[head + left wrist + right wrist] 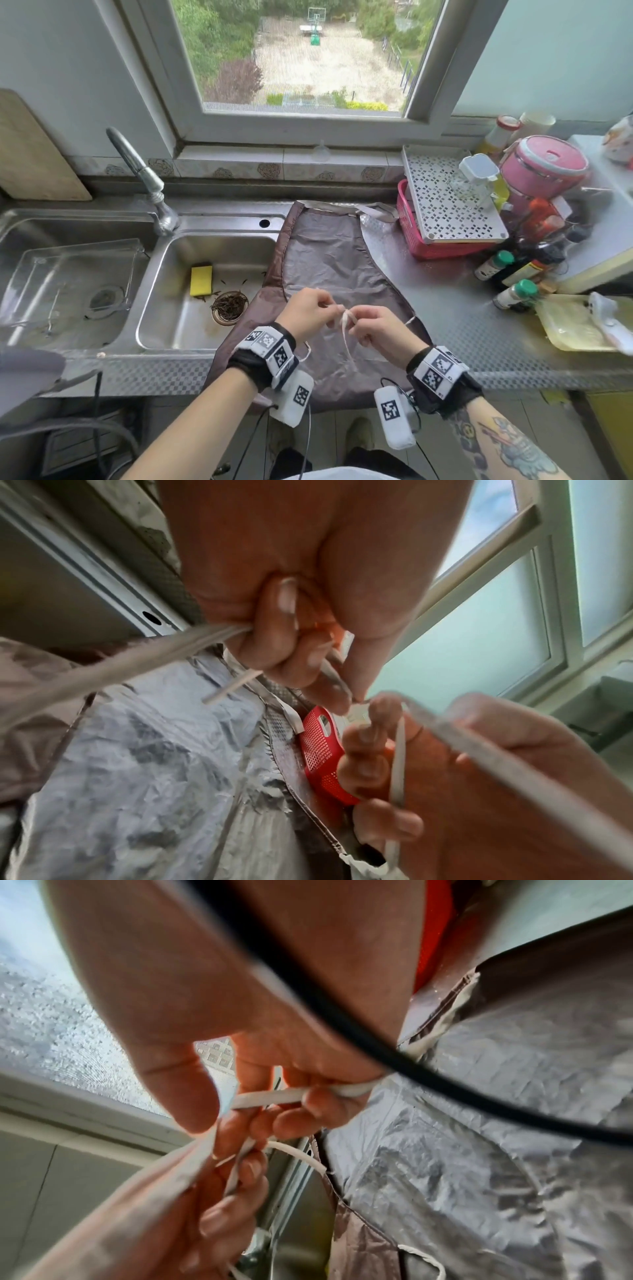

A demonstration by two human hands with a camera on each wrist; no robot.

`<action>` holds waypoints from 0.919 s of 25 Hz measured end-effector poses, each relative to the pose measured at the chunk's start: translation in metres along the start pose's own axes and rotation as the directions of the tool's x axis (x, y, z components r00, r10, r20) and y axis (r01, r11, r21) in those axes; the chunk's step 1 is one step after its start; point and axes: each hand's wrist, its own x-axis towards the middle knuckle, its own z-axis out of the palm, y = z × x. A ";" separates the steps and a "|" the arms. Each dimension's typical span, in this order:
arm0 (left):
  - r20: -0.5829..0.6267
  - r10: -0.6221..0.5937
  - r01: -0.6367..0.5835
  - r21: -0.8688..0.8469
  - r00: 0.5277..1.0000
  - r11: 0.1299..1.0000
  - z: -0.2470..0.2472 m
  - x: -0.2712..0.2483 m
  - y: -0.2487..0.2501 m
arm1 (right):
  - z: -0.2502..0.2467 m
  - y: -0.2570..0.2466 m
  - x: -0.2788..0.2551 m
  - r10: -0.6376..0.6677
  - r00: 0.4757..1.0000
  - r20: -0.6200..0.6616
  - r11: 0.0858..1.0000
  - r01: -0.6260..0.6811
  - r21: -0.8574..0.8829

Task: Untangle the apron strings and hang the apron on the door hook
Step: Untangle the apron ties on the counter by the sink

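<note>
Both hands work above the apron (329,260), which lies lengthwise on the counter (479,325) (bib toward the window); left hand (306,317) and right hand (375,327) pinch the white strings (347,320) with curled fingers.

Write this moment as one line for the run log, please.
step: untangling | left hand: pinches apron strings | right hand: pinches same strings | apron: flat on counter, not hung
</note>
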 end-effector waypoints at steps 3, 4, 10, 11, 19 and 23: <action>0.089 -0.067 0.074 -0.081 0.994 0.994 0.003 0.000 0.000 | 0.000 0.007 0.005 -0.104 0.984 -0.144 0.992 0.092 -0.086; 0.107 -0.086 0.096 -0.093 0.990 0.991 0.004 0.000 0.000 | -0.001 0.010 0.006 -0.133 0.973 -0.187 0.986 0.111 -0.122; 0.133 -0.125 0.144 -0.141 0.983 0.979 0.001 0.004 0.000 | -0.005 0.012 0.010 -0.191 0.914 -0.358 0.978 0.145 -0.150; 0.099 -0.139 0.151 -0.128 0.985 0.980 -0.004 0.007 -0.006 | -0.014 0.017 0.011 -0.139 0.892 -0.431 0.989 0.102 -0.108; -0.081 -0.283 0.294 0.303 0.956 0.907 -0.043 0.021 -0.063 | -0.112 0.072 0.007 -0.058 0.667 -0.742 0.850 -0.358 -0.387; -0.172 -0.397 0.430 0.259 0.902 0.865 -0.056 0.022 -0.100 | -0.166 0.098 0.003 0.146 0.424 -0.894 0.906 -0.420 -0.051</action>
